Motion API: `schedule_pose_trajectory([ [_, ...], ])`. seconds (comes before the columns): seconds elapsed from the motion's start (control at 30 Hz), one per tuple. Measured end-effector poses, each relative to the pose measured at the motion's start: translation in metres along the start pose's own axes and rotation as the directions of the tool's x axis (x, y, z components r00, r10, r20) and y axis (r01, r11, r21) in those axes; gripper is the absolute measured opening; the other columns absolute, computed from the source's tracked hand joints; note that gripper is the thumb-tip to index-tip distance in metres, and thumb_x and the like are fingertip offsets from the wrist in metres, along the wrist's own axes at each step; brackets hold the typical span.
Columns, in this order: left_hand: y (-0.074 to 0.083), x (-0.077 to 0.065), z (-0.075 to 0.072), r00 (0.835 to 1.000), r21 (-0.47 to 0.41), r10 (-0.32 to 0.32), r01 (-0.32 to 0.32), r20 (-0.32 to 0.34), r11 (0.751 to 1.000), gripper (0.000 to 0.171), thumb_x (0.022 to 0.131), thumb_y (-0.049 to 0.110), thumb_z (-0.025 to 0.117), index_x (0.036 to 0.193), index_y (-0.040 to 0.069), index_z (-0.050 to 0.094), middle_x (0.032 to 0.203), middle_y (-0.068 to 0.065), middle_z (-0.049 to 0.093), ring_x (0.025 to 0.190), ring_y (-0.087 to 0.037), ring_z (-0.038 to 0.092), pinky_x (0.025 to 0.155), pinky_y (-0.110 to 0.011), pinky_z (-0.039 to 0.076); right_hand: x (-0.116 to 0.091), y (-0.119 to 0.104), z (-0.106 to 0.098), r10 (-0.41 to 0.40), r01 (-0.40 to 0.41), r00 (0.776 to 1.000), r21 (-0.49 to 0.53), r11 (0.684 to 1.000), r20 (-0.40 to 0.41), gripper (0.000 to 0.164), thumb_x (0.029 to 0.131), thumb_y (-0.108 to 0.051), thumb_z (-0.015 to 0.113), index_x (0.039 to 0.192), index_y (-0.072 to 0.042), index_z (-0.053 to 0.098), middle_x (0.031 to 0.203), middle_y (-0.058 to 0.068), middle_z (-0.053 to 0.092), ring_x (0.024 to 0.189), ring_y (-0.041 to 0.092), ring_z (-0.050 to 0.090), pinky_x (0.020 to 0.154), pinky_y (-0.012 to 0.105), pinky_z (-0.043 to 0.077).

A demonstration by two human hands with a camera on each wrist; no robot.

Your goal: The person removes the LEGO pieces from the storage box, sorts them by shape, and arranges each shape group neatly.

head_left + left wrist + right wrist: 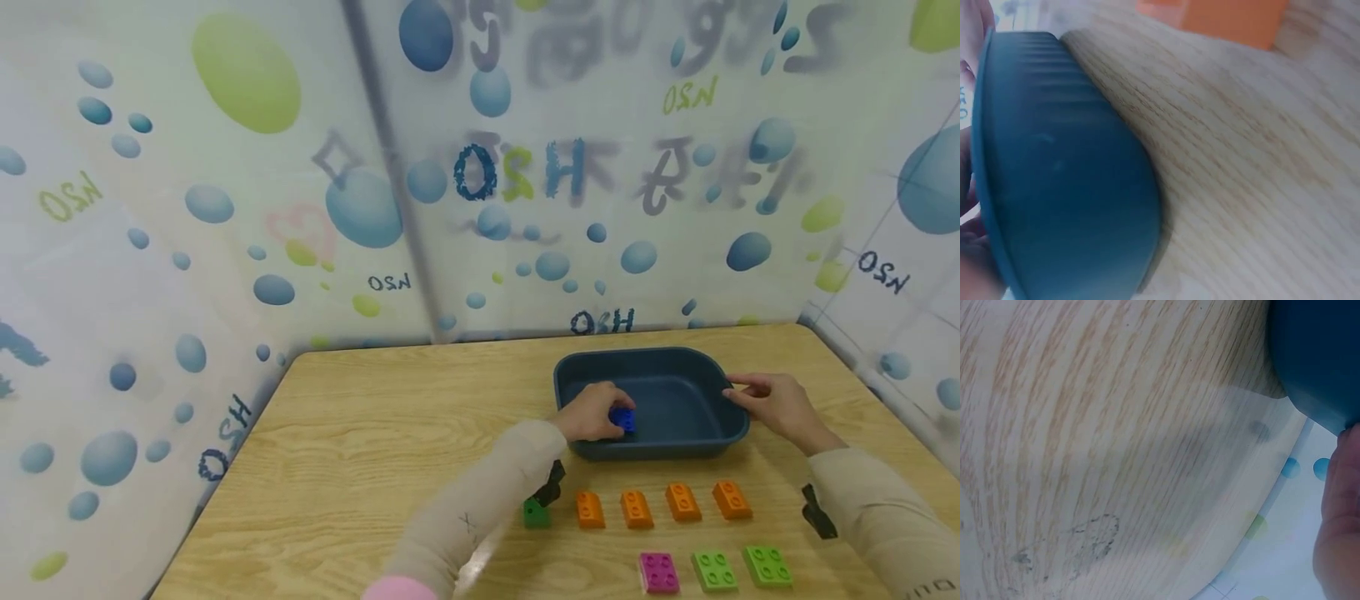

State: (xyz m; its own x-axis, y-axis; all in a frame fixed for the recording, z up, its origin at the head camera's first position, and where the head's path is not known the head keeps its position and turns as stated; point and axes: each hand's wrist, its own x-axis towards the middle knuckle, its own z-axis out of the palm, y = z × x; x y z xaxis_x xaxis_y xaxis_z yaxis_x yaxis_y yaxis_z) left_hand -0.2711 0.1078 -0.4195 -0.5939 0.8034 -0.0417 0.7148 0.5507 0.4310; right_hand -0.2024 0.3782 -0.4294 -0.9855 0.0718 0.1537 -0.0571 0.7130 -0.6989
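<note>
A dark blue rectangular plastic bin (682, 412) stands toward the back right of the table. Reaching over its left side, my left hand (588, 414) holds a blue toy building brick (626, 419) between thumb and fingers, low inside the bin. At the opposite end, my right hand (776, 406) pinches the bin's right rim. In the left wrist view the bin's outer wall (1072, 169) fills the left part, and the brick is hidden. The right wrist view catches part of the right hand (1341, 512) against the bin's corner.
In front of the bin, several orange bricks (637, 509) form a row, with a green brick (536, 514) at its left, partly behind the left wrist. Nearer lie a magenta brick (659, 573) and two light green bricks (767, 567). A patterned curtain (495, 250) hangs behind the wooden table (360, 450).
</note>
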Motion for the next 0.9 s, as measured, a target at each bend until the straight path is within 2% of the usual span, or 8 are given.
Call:
schedule_pose_trajectory([
  [0.17, 0.005, -0.011, -0.013, 0.999, -0.009, 0.016, -0.017, -0.046, 1.000, 0.038, 0.077, 0.016, 0.069, 0.114, 0.011, 0.060, 0.106, 0.001, 0.054, 0.092, -0.006, 0.049, 0.078, -0.012, 0.038, -0.001, 0.000, 0.000, 0.000, 0.000, 1.000, -0.002, 1.000, 0.005, 0.045, 0.087, -0.021, 0.058, 0.112, 0.015, 0.052, 0.075, 0.013, 0.063, 0.050, 0.008, 0.046, 0.049, 0.027, 0.047],
  [0.3, 0.012, -0.020, -0.025, 0.998, -0.027, 0.045, -0.046, -0.046, 0.999, 0.039, 0.078, 0.016, 0.068, 0.115, 0.010, 0.059, 0.104, 0.000, 0.052, 0.090, -0.006, 0.049, 0.076, -0.011, 0.039, 0.000, 0.000, 0.000, 0.003, -0.003, 1.000, 0.002, 1.000, 0.004, 0.044, 0.087, -0.020, 0.058, 0.112, 0.016, 0.052, 0.075, 0.013, 0.063, 0.051, 0.008, 0.047, 0.049, 0.027, 0.047],
  [0.6, 0.028, -0.052, -0.036, 0.994, -0.043, 0.108, -0.108, 0.015, 0.993, 0.038, 0.079, 0.017, 0.067, 0.114, 0.009, 0.058, 0.100, 0.002, 0.052, 0.087, -0.008, 0.049, 0.073, -0.009, 0.038, -0.001, 0.000, 0.001, 0.011, -0.011, 1.000, 0.002, 1.000, 0.008, 0.046, 0.087, -0.021, 0.058, 0.113, 0.016, 0.051, 0.075, 0.014, 0.063, 0.052, 0.010, 0.048, 0.051, 0.029, 0.048],
  [0.77, 0.039, -0.072, -0.036, 0.982, -0.081, 0.178, -0.173, 0.068, 0.982, 0.037, 0.079, 0.016, 0.067, 0.113, 0.007, 0.058, 0.099, 0.001, 0.052, 0.082, -0.004, 0.049, 0.071, -0.008, 0.039, -0.002, 0.000, 0.001, 0.017, -0.017, 1.000, 0.005, 1.000, 0.010, 0.047, 0.087, -0.022, 0.057, 0.114, 0.016, 0.050, 0.074, 0.012, 0.062, 0.051, 0.010, 0.047, 0.051, 0.029, 0.048],
  [0.9, 0.045, -0.086, -0.030, 0.969, -0.090, 0.220, -0.210, 0.117, 0.974, 0.036, 0.080, 0.018, 0.067, 0.114, 0.008, 0.058, 0.099, 0.002, 0.051, 0.081, -0.001, 0.048, 0.070, -0.007, 0.039, -0.002, -0.001, 0.001, 0.021, -0.022, 1.000, 0.013, 1.000, 0.015, 0.047, 0.087, -0.022, 0.057, 0.114, 0.016, 0.050, 0.074, 0.012, 0.062, 0.052, 0.011, 0.049, 0.051, 0.029, 0.048],
])
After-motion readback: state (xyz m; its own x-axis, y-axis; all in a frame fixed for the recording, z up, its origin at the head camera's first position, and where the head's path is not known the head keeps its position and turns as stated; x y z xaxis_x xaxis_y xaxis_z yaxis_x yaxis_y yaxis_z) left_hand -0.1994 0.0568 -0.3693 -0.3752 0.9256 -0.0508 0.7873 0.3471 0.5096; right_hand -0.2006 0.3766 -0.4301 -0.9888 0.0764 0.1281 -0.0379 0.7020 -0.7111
